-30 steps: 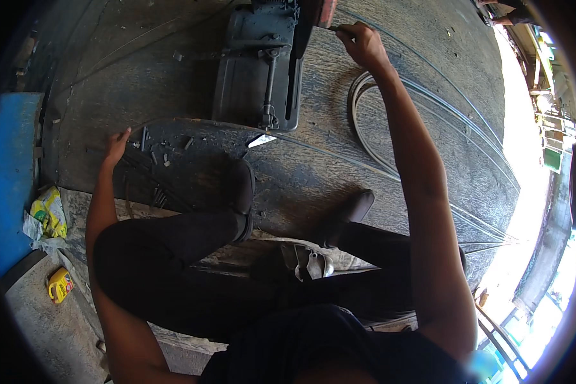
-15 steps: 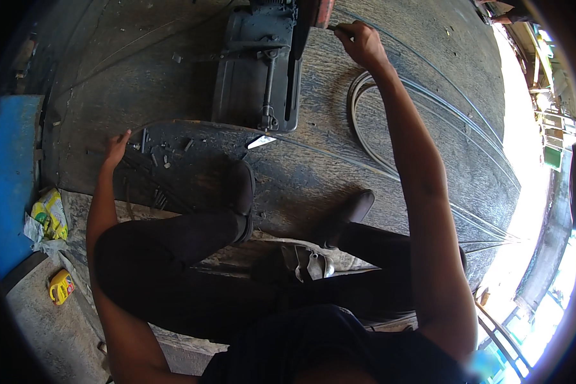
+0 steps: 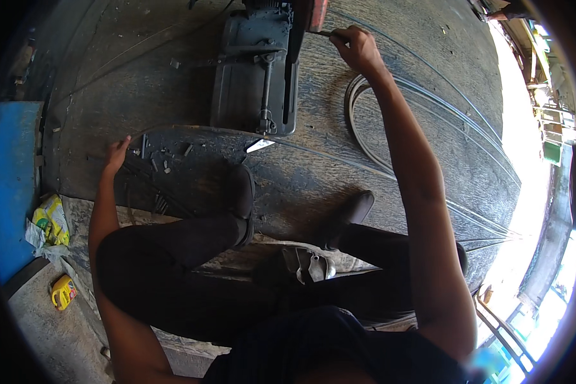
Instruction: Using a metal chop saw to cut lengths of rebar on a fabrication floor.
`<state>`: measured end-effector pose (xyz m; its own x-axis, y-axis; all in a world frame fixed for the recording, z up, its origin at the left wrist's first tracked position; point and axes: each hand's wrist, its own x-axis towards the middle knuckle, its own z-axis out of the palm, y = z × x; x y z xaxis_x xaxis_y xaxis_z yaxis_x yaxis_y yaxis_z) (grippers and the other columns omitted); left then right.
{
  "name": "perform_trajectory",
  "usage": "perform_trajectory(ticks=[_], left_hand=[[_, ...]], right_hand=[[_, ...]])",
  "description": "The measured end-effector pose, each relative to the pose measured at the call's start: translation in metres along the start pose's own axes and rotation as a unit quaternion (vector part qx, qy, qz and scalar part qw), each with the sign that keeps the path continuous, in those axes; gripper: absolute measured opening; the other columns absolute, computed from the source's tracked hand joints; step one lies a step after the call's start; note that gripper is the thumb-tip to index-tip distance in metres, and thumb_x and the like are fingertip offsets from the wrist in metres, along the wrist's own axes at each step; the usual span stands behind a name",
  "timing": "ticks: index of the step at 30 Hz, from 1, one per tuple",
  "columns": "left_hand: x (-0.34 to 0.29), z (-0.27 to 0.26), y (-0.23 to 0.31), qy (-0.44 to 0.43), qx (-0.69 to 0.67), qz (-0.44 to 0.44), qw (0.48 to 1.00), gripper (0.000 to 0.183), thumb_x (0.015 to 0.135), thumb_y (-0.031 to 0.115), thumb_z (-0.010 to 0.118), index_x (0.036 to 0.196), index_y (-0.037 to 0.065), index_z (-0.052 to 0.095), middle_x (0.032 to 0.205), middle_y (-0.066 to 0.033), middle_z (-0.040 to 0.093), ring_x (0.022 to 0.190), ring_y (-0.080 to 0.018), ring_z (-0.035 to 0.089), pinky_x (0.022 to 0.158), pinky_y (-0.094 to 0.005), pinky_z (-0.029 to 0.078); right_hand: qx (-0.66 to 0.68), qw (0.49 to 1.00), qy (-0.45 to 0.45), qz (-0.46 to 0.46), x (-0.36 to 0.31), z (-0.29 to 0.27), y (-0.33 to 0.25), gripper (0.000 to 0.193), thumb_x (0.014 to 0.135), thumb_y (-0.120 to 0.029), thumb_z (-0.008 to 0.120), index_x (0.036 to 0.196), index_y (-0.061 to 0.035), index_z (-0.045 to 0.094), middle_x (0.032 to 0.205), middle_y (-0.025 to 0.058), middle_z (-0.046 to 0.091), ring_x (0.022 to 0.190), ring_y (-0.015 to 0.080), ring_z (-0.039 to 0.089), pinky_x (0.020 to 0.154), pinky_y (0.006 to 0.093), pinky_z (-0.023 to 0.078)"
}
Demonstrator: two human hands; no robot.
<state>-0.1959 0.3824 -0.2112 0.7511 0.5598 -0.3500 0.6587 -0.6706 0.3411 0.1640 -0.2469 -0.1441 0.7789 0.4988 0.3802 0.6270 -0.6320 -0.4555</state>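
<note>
A grey cut-off saw with a flat metal base [image 3: 243,96] stands on the floor ahead of me. Its red guard [image 3: 319,15] shows at the upper edge, and most of its head is out of view. My right hand [image 3: 360,51] is closed round the dark handle [image 3: 324,32] beside that guard. At the left, my left hand [image 3: 116,153] is closed at the end of a long thin metal rod [image 3: 195,127]. The rod runs in a bow past the near end of the saw base and on to the right. Shadow partly hides the left fingers.
A coil of metal rod [image 3: 352,105] lies right of the saw, with long straight lengths trailing right. Short cut pieces [image 3: 154,165] and dark bars lie near my left hand. A white triangular piece [image 3: 260,146] is by the saw base. A yellow bottle [image 3: 63,292] stands lower left.
The whole scene sits slightly lower in the picture. Both hands keep their grips, with no clear movement of the saw or rod.
</note>
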Motion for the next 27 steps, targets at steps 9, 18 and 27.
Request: perform_trajectory(ticks=[9, 18, 27], left_hand=[[0.005, 0.002, -0.008, -0.003, -0.012, 0.000, 1.000, 0.066, 0.094, 0.059, 0.057, 0.105, -0.006, 0.069, 0.096, -0.0188, 0.069, 0.092, -0.0264, 0.063, 0.086, -0.0380, 0.046], [0.007, 0.005, -0.011, 0.013, -0.024, 0.019, 0.999, 0.067, 0.094, 0.059, 0.057, 0.097, -0.007, 0.067, 0.086, -0.0202, 0.066, 0.082, -0.0258, 0.060, 0.081, -0.0395, 0.046], [0.007, 0.004, -0.010, 0.013, -0.004, 0.011, 1.000, 0.069, 0.094, 0.061, 0.056, 0.097, -0.006, 0.068, 0.086, -0.0211, 0.066, 0.082, -0.0272, 0.061, 0.080, -0.0401, 0.046]], right_hand=[[0.010, 1.000, -0.015, 0.014, -0.014, -0.002, -0.009, 0.020, 0.088, -0.026, 0.071, 0.100, -0.0104, 0.078, 0.092, 0.0145, 0.071, 0.088, 0.0352, 0.069, 0.085, 0.0459, 0.052], [0.015, 0.999, -0.018, 0.023, -0.008, -0.008, -0.011, 0.021, 0.089, -0.026, 0.070, 0.102, -0.0098, 0.077, 0.094, 0.0161, 0.072, 0.089, 0.0354, 0.070, 0.086, 0.0457, 0.052], [0.014, 1.000, -0.015, 0.013, -0.006, -0.012, -0.015, 0.022, 0.088, -0.025, 0.071, 0.101, -0.0081, 0.077, 0.095, 0.0169, 0.072, 0.089, 0.0346, 0.071, 0.085, 0.0442, 0.054]])
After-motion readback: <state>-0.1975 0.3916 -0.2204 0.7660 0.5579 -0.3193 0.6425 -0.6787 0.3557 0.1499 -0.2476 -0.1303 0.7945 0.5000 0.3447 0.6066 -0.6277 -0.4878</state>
